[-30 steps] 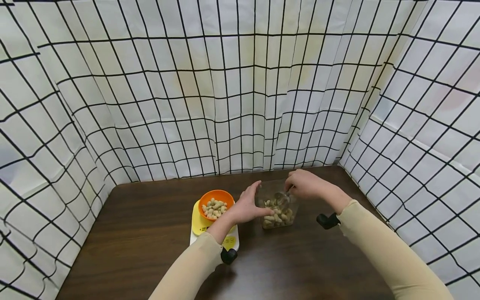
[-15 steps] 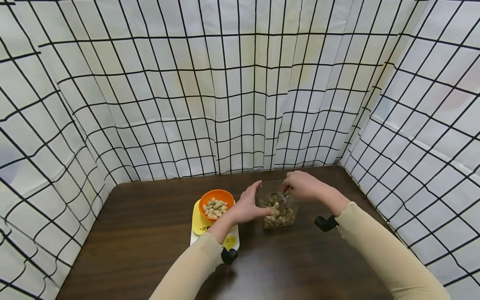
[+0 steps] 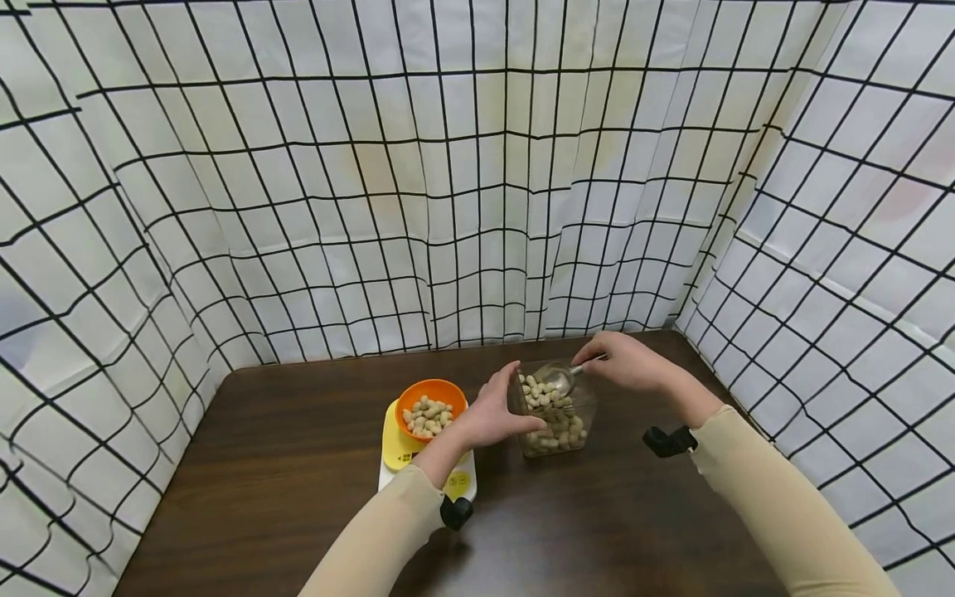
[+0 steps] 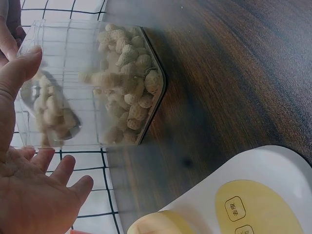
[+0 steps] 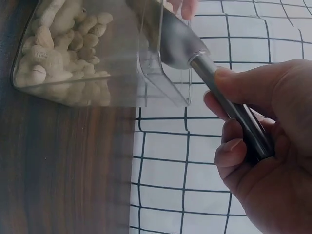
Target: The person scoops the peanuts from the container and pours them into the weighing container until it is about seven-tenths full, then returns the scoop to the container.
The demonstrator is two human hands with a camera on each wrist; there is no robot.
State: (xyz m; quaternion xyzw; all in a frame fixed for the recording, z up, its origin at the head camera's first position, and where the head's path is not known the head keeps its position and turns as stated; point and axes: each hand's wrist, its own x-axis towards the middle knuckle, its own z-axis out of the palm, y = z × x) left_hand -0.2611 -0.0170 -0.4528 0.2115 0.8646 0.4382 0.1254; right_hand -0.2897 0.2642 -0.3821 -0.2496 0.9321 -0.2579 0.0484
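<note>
My right hand (image 3: 625,362) grips the handle of a metal scoop (image 5: 180,41), the thumb along its top. Peanuts (image 4: 51,112) fill the scoop, which is tilted inside the upper part of a clear plastic container (image 3: 588,406). More unshelled peanuts (image 4: 131,92) lie in the container's bottom. My left hand (image 3: 494,414) is spread beside the container's left side. Its thumb rests at the near wall and its extended fingers reach toward the back corner. Whether every finger touches the wall, I cannot tell.
Left of the container, an orange bowl (image 3: 457,393) of peanuts stands on a yellow and white kitchen scale (image 3: 392,448), partly hidden by my left forearm. A dark wooden table (image 3: 298,464) lies beneath. White grid-patterned curtains (image 3: 462,207) rise behind and at both sides.
My right hand has drawn the scoop up from among the peanuts toward the container's rim, and it now carries peanuts. The left hand has stayed in place.
</note>
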